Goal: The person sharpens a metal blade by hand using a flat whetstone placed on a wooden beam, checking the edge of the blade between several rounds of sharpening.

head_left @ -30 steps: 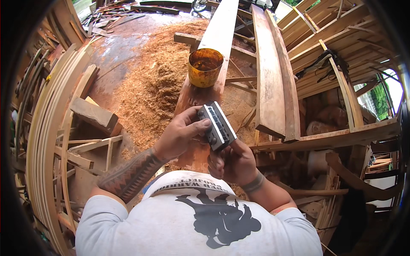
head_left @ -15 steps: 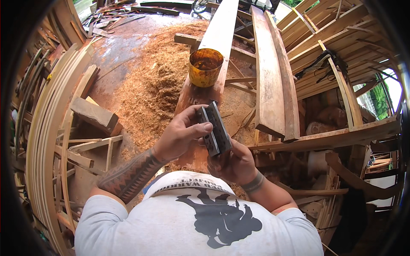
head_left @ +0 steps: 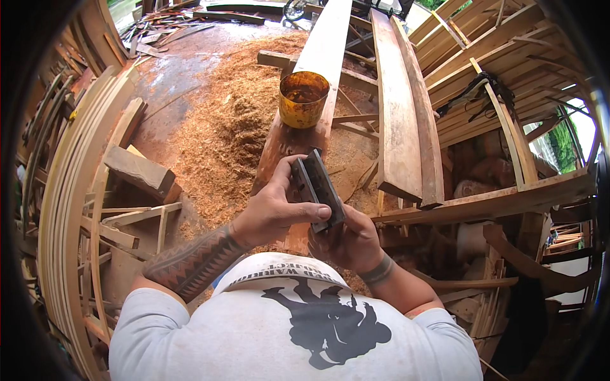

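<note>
Both my hands hold a dark grey metal block (head_left: 327,189) over the plank, with a long groove down its middle and small holes along its sides. Its exact kind I cannot make out. My left hand (head_left: 270,209) grips it from the left, thumb laid across its near end and fingers behind the far left side. From below and the right, my right hand (head_left: 348,244) closes around the lower part, its fingers partly hidden. Just beyond the block, a yellow, brown-stained open tin (head_left: 304,114) stands upright on a long plank (head_left: 279,149).
Wood shavings (head_left: 219,133) heap left of the plank. Thick boards (head_left: 399,120) lie lengthwise to the right, beside a rack of stacked timber (head_left: 495,76). Long strips (head_left: 70,190) lean at the left, near a squared wood block (head_left: 140,168).
My left thumb has slid along the metal block toward its near end, and the left hand has shifted slightly right. The right hand keeps its hold.
</note>
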The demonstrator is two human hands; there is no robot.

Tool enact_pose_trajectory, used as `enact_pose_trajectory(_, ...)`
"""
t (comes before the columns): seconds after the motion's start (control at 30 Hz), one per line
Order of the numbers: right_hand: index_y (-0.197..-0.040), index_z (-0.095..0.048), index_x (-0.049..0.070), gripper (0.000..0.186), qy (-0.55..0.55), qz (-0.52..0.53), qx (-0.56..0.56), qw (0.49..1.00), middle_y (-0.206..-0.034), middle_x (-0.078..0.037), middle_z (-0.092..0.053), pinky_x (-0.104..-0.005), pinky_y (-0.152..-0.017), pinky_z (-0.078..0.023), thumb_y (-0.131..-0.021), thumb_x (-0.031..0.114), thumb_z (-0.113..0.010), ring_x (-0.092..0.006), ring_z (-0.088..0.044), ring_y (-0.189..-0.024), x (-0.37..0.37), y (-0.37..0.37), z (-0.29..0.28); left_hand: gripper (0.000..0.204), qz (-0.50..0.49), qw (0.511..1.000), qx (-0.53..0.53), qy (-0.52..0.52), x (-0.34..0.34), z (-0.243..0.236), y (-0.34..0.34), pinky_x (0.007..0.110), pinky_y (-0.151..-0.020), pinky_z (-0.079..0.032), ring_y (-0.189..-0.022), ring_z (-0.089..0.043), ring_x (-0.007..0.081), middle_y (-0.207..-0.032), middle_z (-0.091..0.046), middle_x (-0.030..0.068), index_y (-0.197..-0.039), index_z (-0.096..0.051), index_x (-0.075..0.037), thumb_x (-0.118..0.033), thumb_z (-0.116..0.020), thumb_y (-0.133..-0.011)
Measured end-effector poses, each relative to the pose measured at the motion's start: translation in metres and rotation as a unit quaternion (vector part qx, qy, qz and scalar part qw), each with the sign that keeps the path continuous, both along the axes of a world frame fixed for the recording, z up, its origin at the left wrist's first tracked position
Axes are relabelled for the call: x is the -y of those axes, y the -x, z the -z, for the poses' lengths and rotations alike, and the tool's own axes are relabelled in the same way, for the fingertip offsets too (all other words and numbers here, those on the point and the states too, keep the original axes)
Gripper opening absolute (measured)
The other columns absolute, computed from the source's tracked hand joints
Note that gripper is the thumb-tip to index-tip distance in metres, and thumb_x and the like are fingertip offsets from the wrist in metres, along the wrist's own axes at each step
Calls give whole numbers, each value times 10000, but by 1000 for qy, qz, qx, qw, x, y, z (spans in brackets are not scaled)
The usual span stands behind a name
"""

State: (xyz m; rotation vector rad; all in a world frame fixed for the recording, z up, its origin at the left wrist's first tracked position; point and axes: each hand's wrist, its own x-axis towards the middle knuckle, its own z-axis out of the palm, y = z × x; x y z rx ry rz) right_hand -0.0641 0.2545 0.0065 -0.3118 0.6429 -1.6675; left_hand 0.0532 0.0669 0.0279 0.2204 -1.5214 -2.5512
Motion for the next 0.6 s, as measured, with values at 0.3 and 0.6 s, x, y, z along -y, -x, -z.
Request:
enact_pose_trajectory(0.3,-1272,-671,52,466,9,-8,45,999,-911,-107,-693,-369,-701,-507,-1193,464,-467,-230,-648,-757,-3,-4,2,1030,14,1000,11,12,-1,0,-3,426,-1125,-590,-1318,-679,247,-1424,-642,173,-1700,-210,-58,-124,-899,-937)
enact_pose_trajectory(0.6,-1272,-650,48,512,33,-48,17,998,-833,-117,-652,-376,-666,-478,-1190,511,-449,-229,-597,-706,-5,-2,5,1100,21,999,17,19,0,7,-4,446,-1151,-577,-1356,-669,288,-1484,-628,222,-1732,-144,-82,-128,-886,-922)
